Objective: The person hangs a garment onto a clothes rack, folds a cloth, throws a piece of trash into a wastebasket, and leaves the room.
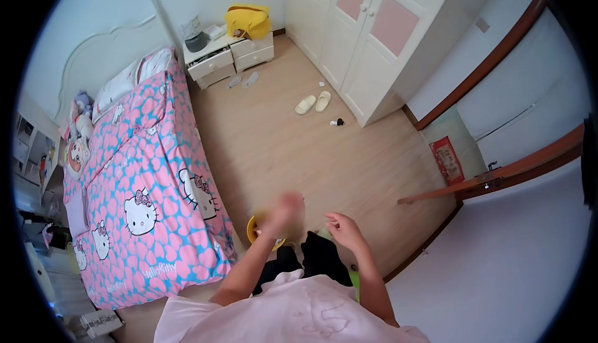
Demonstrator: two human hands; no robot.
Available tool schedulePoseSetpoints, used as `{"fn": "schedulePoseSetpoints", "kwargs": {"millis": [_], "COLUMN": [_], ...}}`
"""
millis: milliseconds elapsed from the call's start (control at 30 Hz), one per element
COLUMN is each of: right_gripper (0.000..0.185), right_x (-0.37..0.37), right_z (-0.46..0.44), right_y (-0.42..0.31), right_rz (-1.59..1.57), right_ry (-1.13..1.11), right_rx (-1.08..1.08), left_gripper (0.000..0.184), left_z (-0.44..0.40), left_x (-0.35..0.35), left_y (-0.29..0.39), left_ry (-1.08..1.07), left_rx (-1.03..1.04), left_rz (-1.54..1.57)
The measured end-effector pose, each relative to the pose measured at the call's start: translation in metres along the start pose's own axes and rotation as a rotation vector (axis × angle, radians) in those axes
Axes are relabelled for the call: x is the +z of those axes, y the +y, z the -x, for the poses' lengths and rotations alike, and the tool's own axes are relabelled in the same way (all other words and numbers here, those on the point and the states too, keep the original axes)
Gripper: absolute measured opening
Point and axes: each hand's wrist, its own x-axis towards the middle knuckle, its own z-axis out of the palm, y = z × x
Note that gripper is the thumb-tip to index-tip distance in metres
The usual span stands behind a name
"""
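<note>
My left hand (pixel 285 217) is smeared by motion above a yellow bin (pixel 252 229) on the floor; its fingers cannot be made out. The hand partly covers the bin, and something pale shows inside it. My right hand (pixel 344 229) is in front of my body to the right, its fingers curled together at the tips. Whether anything small is between them cannot be seen. Below the hands are my dark-clothed legs (pixel 321 256), with a bit of bright green (pixel 354 279) beside the right one.
A bed (pixel 149 181) with a pink and blue cover stands left. Behind are nightstands (pixel 212 62) with a yellow bag (pixel 248 21). Slippers (pixel 314 102) and a small black item (pixel 337 122) lie near the wardrobe (pixel 367 38). An open door (pixel 517 171) is right.
</note>
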Motion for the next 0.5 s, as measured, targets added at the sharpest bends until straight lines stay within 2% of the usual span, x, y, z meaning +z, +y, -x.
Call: {"fn": "schedulePoseSetpoints", "kwargs": {"millis": [67, 100, 367, 500], "right_gripper": [0.031, 0.031, 0.03, 0.029], "right_x": [-0.023, -0.036, -0.177, -0.281], "right_z": [0.001, -0.002, -0.053, -0.059], "right_y": [0.021, 0.032, 0.16, 0.217], "right_rz": [-0.021, -0.042, -0.145, -0.141], "right_ry": [0.027, 0.044, 0.141, 0.306], "right_rx": [0.027, 0.04, 0.106, 0.129], "left_gripper": [0.015, 0.014, 0.014, 0.012], "left_z": [-0.023, -0.013, -0.079, -0.112], "left_x": [0.025, 0.056, 0.195, 0.288], "left_y": [-0.006, 0.022, 0.023, 0.021], "left_ry": [-0.129, -0.057, 0.023, 0.0], "left_rx": [0.037, 0.013, 0.061, 0.005], "left_rz": [0.093, -0.138, -0.078, -0.148]}}
